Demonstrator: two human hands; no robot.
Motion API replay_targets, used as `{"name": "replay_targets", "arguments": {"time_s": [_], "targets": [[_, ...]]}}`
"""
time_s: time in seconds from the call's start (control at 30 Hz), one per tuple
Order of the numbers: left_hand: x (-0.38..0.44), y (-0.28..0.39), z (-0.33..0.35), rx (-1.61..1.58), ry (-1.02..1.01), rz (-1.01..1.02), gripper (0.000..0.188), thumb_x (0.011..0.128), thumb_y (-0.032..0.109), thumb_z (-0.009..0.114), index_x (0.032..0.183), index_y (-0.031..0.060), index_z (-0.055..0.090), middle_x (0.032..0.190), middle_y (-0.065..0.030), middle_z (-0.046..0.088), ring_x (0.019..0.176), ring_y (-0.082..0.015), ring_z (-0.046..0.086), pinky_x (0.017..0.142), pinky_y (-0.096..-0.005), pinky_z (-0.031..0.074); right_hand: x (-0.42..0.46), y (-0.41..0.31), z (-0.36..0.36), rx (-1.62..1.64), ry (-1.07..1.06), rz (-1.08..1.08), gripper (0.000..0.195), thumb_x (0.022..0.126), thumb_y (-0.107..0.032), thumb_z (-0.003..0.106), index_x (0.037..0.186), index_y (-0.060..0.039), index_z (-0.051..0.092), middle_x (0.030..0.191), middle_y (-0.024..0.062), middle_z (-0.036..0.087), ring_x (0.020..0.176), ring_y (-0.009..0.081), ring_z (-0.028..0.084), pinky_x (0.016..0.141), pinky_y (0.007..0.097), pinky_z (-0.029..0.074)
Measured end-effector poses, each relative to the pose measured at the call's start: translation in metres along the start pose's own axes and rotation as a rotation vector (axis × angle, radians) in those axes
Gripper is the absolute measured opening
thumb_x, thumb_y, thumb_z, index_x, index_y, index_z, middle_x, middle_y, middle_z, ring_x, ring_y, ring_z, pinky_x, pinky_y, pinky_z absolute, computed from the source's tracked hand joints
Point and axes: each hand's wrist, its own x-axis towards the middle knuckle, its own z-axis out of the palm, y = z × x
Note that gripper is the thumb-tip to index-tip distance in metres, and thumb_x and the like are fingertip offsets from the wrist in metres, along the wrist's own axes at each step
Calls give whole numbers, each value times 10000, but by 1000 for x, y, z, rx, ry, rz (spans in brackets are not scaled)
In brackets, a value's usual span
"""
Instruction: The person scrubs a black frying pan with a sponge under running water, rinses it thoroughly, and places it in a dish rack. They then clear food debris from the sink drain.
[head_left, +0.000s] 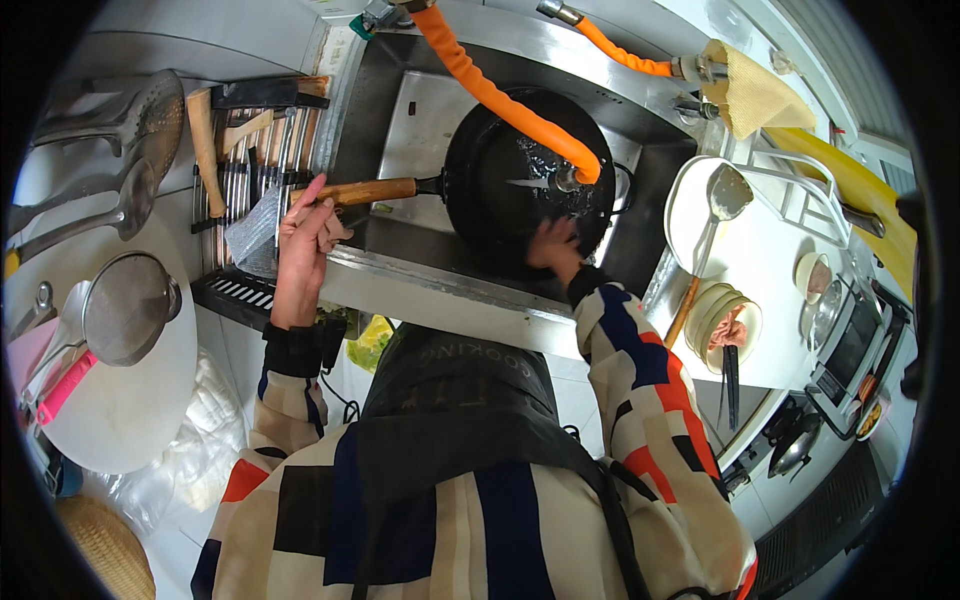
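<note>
A dark wok (487, 202) with a wooden handle (367, 192) sits in the stainless steel sink (409, 112). Water runs into it from an orange hose (502, 97), and the water inside is rippling. My left hand (306, 225) is at the end of the wooden handle, with some fingers extended; whether it grips the handle is unclear. My right hand (555, 244), slightly blurred, is over the near side of the wok's inside, fingers spread. Whether its fingertips touch the wok or the water cannot be told.
Right of the sink, a ladle (709, 225) lies across a white plate (679, 217), near stacked bowls (709, 326) with meat and black-handled tongs or chopsticks (730, 382). On the left are a knife rack (259, 150), a strainer (126, 307) and a round white board (150, 405). The sink's raised front edge (465, 289) lies before me.
</note>
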Motion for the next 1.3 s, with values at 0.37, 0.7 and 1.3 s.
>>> {"name": "replay_targets", "arguments": {"time_s": [0.37, 0.7, 1.3], "targets": [[6, -2, -6, 37, 56, -15, 430, 886, 39, 536, 1307, 13, 451, 525, 35, 445, 435, -37, 364, 486, -201, 430, 25, -70, -97, 26, 741, -634, 771, 793, -127, 528, 1442, -77, 115, 1468, 186, 203, 1344, 371, 217, 1098, 424, 222], [3, -3, -3, 8, 29, 19, 433, 884, 35, 536, 1307, 6, 446, 520, 44, 432, 438, -32, 360, 433, -178, 318, -10, -13, -27, 101, 35, -496, 895, 771, -202, 597, 1442, -44, 26, 1495, 236, -57, 1320, 537, 80, 1080, 565, 147], [60, -97, 202, -670, -511, -622, 299, 935, 328, 426, 938, 77, 589, 924, -61, 635, 885, -222, 612, 783, -370, 490, -100, -24, -132, 2120, 119, -598, 256, 914, -42, 481, 1161, -34, 546, 1065, 39, 602, 957, 135, 584, 825, 262, 474]]}}
